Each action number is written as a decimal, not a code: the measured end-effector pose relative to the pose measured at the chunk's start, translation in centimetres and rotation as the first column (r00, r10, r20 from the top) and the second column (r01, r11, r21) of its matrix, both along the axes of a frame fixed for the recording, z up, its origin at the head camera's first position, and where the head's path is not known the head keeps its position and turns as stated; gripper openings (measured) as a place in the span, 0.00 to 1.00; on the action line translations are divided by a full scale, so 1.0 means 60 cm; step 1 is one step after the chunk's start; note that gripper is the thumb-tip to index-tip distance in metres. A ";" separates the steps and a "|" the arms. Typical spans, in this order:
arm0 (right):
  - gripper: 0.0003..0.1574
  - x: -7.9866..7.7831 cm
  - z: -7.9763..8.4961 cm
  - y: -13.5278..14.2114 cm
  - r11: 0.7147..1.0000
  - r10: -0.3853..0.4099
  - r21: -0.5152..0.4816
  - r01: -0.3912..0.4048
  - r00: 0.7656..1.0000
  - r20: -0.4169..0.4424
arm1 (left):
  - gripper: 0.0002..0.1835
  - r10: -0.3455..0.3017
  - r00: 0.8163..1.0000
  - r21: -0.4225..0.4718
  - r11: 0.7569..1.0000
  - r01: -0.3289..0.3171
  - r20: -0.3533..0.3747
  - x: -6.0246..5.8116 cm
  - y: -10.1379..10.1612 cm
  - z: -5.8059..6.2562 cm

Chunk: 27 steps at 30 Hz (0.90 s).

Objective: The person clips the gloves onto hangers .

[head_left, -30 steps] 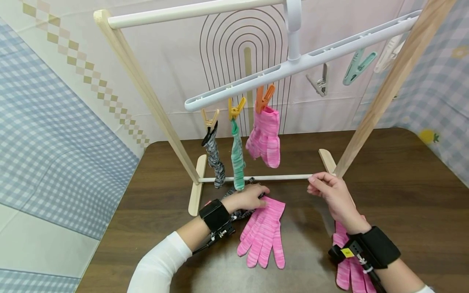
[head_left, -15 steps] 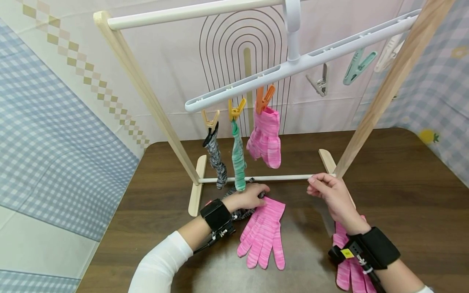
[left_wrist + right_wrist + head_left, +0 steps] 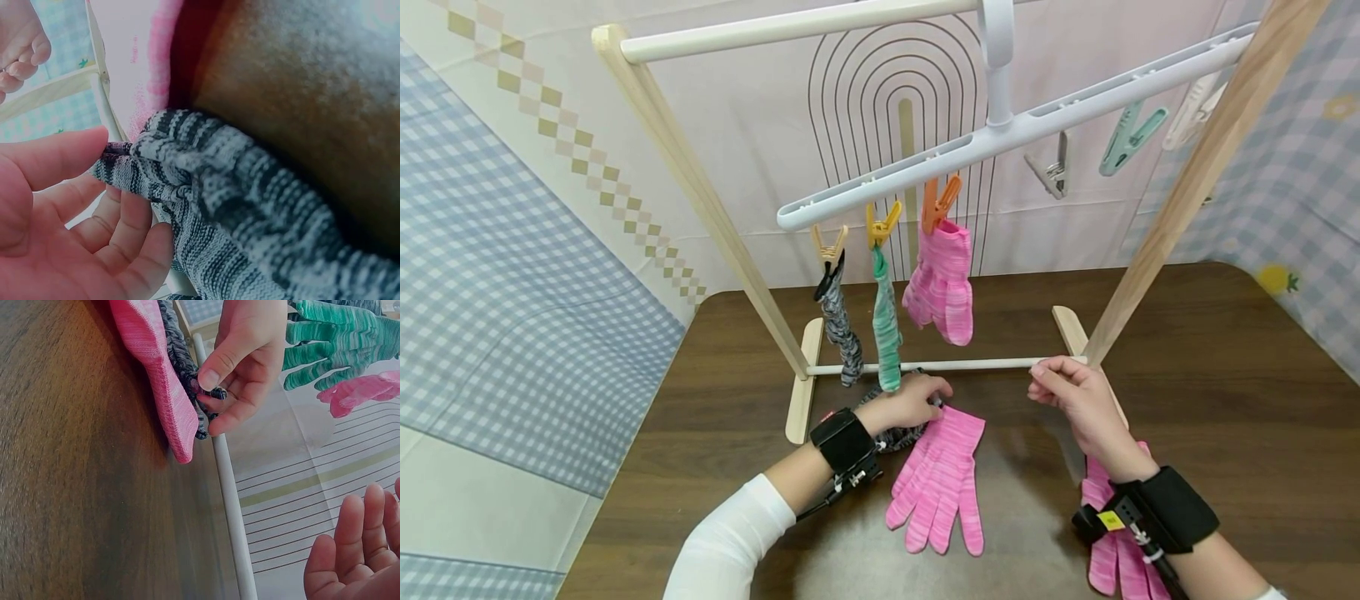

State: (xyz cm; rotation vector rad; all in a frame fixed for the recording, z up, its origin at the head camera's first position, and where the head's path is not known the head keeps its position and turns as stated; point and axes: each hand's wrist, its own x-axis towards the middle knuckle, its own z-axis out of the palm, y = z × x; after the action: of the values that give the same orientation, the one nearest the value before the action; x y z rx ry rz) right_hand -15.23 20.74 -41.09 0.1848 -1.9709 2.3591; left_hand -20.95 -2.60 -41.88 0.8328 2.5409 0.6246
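My left hand (image 3: pixel 913 402) pinches the edge of a black-and-grey knit glove (image 3: pixel 206 162) between thumb and fingertips. In the head view most of that glove is hidden under the hand and wrist. A pink glove (image 3: pixel 936 483) lies flat right beside it, fingers toward me. My right hand (image 3: pixel 1078 400) hovers near the rack's lower right corner, its fingers loosely bent and holding nothing. Beneath the right wrist, partly covered, lies another pink glove (image 3: pixel 1123 567). From the hanger hang a black-and-grey glove (image 3: pixel 841 325), a green glove (image 3: pixel 886 325) and a pink glove (image 3: pixel 942 283).
A wooden rack (image 3: pixel 707 200) stands on the brown table (image 3: pixel 1225 400), with a white lower bar (image 3: pixel 985 364). The white hanger (image 3: pixel 917 171) slants across it. On its right half, a metal clip (image 3: pixel 1054 172), a mint clip (image 3: pixel 1131 142) and a white clip hold nothing.
Both hands stay almost still. The hanging gloves sway slightly, and the pink glove on the table has shifted a touch toward me.
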 end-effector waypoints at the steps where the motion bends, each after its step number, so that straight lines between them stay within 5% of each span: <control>1: 0.05 0.000 0.000 0.000 1.000 0.001 0.000 -0.001 1.000 -0.001 | 0.14 -0.002 1.000 -0.001 1.000 0.002 -0.003 0.000 0.000 -0.001; 8: 0.05 0.001 0.000 0.000 1.000 0.009 -0.008 -0.009 1.000 -0.001 | 0.03 -0.017 0.999 0.016 1.000 0.017 -0.029 0.001 -0.003 -0.001; 27: 0.08 0.004 -0.001 0.001 1.000 0.020 -0.020 -0.019 1.000 0.003 | 0.04 0.034 0.999 0.135 0.990 -0.032 -0.014 0.009 -0.017 0.012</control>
State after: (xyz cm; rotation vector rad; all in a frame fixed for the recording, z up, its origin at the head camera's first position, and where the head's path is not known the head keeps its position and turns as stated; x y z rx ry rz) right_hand -14.97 20.78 -41.13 0.2000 -1.9546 2.3920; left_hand -20.40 -3.59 -41.17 0.8449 2.5541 0.8105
